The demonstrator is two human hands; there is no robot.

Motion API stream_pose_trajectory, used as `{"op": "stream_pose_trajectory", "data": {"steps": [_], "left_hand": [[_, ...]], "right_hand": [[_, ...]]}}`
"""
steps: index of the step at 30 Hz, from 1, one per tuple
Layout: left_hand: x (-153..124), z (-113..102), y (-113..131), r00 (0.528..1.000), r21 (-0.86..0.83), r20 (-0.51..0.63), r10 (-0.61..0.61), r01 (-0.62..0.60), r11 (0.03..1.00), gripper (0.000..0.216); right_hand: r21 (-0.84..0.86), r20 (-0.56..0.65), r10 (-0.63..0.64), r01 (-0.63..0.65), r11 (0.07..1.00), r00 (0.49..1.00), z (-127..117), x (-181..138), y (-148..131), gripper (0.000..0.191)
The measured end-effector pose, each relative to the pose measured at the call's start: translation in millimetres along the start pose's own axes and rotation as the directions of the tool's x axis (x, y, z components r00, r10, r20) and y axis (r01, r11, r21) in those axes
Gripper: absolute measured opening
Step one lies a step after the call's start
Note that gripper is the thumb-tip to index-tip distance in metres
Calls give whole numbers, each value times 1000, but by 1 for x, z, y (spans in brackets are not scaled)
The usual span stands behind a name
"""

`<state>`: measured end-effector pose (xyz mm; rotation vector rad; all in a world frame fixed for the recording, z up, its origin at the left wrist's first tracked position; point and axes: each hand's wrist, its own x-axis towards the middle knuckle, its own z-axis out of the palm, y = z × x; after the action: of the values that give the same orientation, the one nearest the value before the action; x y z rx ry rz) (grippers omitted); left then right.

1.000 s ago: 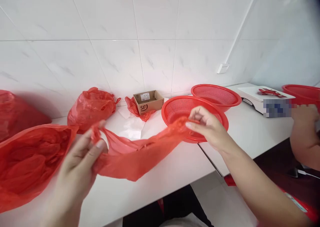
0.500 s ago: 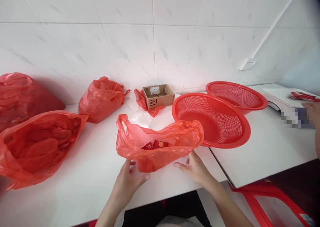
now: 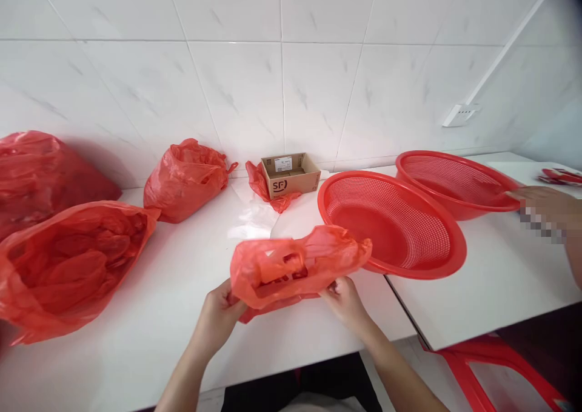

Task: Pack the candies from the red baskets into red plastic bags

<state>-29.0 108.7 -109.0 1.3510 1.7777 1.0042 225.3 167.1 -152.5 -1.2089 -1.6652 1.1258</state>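
Note:
In front of me, a red plastic bag (image 3: 291,266) is gripped at both lower sides, its top flopped over toward me. My left hand (image 3: 218,315) is closed on its left side, thumb in front. On the right, my right hand (image 3: 343,300) pinches the other side, fingers partly hidden behind the plastic. Dark red items show faintly through the bag's handle opening; I cannot make out their kind. Just behind the bag's right end stands a red perforated basket (image 3: 391,218).
More red plastic bags (image 3: 186,182) stand on the left, one open bag (image 3: 77,266) nearest. A small cardboard box (image 3: 293,179) sits by the wall. Another person's hand (image 3: 545,203) touches the rear red basket (image 3: 454,179). A gap runs between the two tables; a red stool (image 3: 482,369) stands below.
Both my hands have closed on the bag's sides, and its top has folded over toward me. The other person's hand has reached the rear basket, which has shifted right.

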Motion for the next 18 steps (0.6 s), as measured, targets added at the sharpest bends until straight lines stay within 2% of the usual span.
{"op": "stream_pose_trajectory", "data": {"steps": [2,7,11,13,14,15,18], "left_hand": [[-3,-12,-3,999,34,-2,-51,51,998,19],[-16,-22,-13,992,143,-39,-121,125,982,30],[-32,-2,-6,992,-10,81,-94,96,995,28],[-35,13,3,996,-63,59,-64,68,996,19],[-35,19,6,998,-57,37,-55,57,997,18],[-33,23,8,999,-39,21,-49,50,998,18],[-21,20,5,999,42,-31,-37,38,998,21]], "right_hand": [[-42,-35,10,-11,999,999,-10,-5,4,18],[-99,27,54,-51,994,998,-28,-17,3,23],[-132,108,93,-79,988,990,-17,-9,-9,54],[-110,134,56,-42,993,989,0,0,-15,74],[-95,148,19,-5,995,989,9,5,-17,79],[-82,158,-23,36,996,987,18,10,-19,76],[-61,134,-84,93,994,987,33,19,-14,47]]}}
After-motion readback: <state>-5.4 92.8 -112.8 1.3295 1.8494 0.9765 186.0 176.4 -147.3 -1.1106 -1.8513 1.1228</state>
